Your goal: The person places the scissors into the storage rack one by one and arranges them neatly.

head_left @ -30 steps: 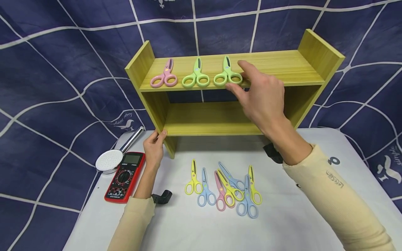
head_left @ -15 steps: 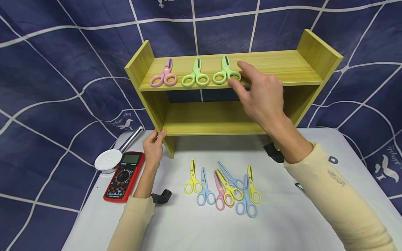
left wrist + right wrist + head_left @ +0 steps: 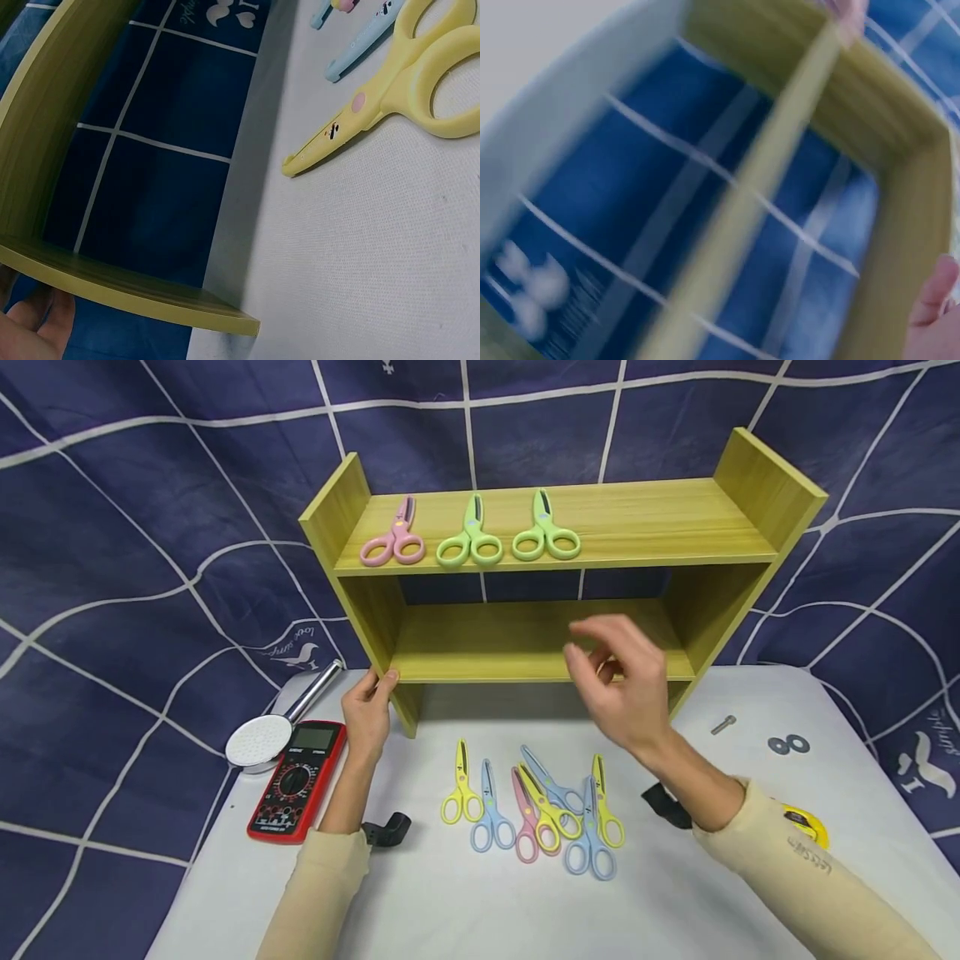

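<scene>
My left hand (image 3: 366,714) grips the left side panel of a two-tier wooden shelf (image 3: 660,527), thumb on its front edge; its fingers (image 3: 54,322) show at the wood in the left wrist view. My right hand (image 3: 626,685), loosely curled around nothing, hovers before the lower board. On the upper board lie pink scissors (image 3: 398,528), green scissors (image 3: 471,528) and a second green pair (image 3: 543,524), blades pointing back. Below on the table are yellow scissors (image 3: 462,789), blue scissors (image 3: 489,806) and an overlapping cluster of pink, yellow and blue scissors (image 3: 589,827).
At the left lie a red multimeter (image 3: 298,781) and a shower head (image 3: 258,742). On the right are a bolt (image 3: 723,724), two washers (image 3: 798,743) and a yellow object (image 3: 808,823) partly hidden by the right sleeve. A blue grid cloth (image 3: 540,435) hangs behind the shelf.
My right hand has left the right-hand green scissors on the upper board and moved down in front of the lower board. Those scissors sit slightly farther back. My left hand stays put.
</scene>
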Motion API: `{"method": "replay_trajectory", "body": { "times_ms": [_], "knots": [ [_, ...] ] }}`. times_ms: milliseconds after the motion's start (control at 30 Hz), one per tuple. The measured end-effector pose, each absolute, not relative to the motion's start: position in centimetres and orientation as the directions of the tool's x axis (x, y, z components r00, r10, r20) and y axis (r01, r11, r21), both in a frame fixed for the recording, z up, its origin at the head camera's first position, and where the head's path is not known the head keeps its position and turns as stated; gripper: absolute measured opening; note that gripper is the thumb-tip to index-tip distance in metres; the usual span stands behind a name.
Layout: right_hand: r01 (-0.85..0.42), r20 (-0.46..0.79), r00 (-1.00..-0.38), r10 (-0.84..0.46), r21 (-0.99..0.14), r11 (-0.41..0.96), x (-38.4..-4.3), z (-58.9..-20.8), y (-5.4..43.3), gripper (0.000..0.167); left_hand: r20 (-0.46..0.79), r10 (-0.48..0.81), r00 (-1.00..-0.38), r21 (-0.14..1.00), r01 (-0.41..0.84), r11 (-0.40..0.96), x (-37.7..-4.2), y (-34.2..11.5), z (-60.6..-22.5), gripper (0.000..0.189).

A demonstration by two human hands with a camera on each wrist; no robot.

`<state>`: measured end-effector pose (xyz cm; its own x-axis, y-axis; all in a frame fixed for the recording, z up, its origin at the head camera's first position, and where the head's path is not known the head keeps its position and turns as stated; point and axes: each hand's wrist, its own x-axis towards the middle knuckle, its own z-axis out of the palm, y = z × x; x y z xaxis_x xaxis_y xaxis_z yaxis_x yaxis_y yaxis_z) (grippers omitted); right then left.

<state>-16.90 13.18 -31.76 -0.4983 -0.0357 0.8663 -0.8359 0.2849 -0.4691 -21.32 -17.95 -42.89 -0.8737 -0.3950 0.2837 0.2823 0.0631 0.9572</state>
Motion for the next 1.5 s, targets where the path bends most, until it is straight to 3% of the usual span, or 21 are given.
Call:
{"method": "replay_trajectory", "body": {
  "times_ms": [233,367,500,667,1000,1300,1500],
  "knots": [
    [-0.638,0.565,-0.768,-0.3,-0.635,0.437,-12.4,-41.4,13.7,0.042,0.257,-0.372,-0.892,0.966,0.248,0.072,-21.2,-17.8,-42.4,0.034],
    [-0.527,0.336,-0.847,-0.411,-0.627,0.574,-9.9,-44.9,13.9,0.052,0.257,-0.364,-0.895,0.966,0.246,0.077,-20.3,-17.5,-41.4,0.035],
    [-0.527,0.194,-0.84,-0.506,-0.509,0.68,-8.2,-47.0,14.1,0.052,0.274,-0.368,-0.888,0.961,0.267,0.071,-20.3,-17.6,-41.4,0.035],
    [-0.579,0.162,-0.806,-0.569,-0.415,0.702,-7.3,-47.9,14.2,0.048,0.284,-0.398,-0.872,0.957,0.281,0.066,-21.1,-17.9,-42.6,0.034],
    [-0.586,0.035,-0.774,-0.632,-0.417,0.695,-7.5,-47.4,14.8,0.052,0.248,-0.44,-0.863,0.968,0.201,0.15,-21.6,-17.4,-41.8,0.038],
    [-0.575,-0.009,-0.768,-0.64,-0.432,0.695,-7.6,-47.0,15.4,0.041,0.426,-0.427,-0.798,0.809,0.124,0.575,-21.3,-17.4,-40.9,0.019],
    [-0.541,-0.004,-0.792,-0.611,-0.459,0.705,-7.7,-46.6,15.9,0.04,0.419,-0.413,-0.809,0.834,0.165,0.526,-21.1,-17.4,-40.7,0.02]
  ]
}}
